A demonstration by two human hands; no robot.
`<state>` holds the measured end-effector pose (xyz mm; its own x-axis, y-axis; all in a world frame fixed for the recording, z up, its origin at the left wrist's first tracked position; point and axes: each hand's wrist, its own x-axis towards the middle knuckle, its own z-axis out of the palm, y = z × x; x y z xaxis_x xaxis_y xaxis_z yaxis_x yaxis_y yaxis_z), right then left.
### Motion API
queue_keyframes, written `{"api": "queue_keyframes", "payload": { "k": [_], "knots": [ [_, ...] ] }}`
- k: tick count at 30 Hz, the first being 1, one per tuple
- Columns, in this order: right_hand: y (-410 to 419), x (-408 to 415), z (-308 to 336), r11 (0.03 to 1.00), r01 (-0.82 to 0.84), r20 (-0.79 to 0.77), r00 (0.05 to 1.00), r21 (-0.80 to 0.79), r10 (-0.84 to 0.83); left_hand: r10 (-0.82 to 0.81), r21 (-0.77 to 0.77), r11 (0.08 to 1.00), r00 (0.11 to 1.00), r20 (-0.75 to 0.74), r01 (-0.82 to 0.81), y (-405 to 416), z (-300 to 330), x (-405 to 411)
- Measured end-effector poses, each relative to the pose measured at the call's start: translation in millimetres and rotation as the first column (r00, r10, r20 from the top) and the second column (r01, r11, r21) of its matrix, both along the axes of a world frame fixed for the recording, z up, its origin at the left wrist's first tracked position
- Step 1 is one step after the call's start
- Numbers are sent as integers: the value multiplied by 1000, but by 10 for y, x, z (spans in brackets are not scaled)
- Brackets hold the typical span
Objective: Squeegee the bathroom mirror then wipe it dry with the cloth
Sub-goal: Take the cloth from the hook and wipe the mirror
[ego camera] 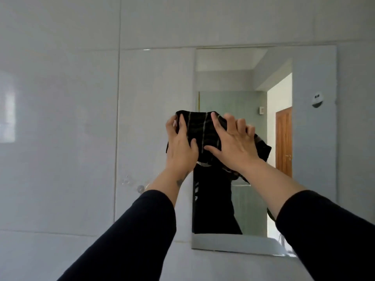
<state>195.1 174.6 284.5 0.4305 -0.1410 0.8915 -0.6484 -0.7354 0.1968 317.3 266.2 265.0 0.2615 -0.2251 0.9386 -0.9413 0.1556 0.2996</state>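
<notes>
Sleeves: dark long sleeves fill the lower frame, both forearms reaching up toward centre.
Left hand (180,142): grip closed on the left edge of the dark striped cloth (199,130), fingers curled over it.
Right hand (233,145): palm spread flat, pressing the same cloth against the glass.
Mirror: rectangular frameless wall mirror (314,138), centre-right of frame on pale grey tiles (60,118); cloth sits at its middle-left.
Squeegee: not visible.
Stage: judged to be the drying wipe.
Doing it well: keep the cloth flat under even pressure, work in overlapping passes toward the edges, and turn to a dry face as it dampens.
</notes>
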Motion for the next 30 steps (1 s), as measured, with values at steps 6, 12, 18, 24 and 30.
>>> {"api": "queue_keyframes", "payload": {
  "k": [6,12,18,24,30],
  "knots": [
    [-516,-212,775,999,34,41,999,-24,-33,45,11,999,995,93,-46,-444,742,-238],
    [-706,22,1382,1000,-8,55,998,-20,9,213,54,973,966,149,-223,-685,1339,-43],
    [-972,207,1352,953,31,92,996,-300,-3,372,115,900,880,295,-420,-867,1332,261],
    [-972,320,1392,797,-76,-125,992,-599,0,192,71,974,950,248,-216,-818,1352,331],
    [-884,481,1519,828,-82,-165,986,-554,-14,16,4,1000,998,68,-17,-562,1392,369]
  ]
}}
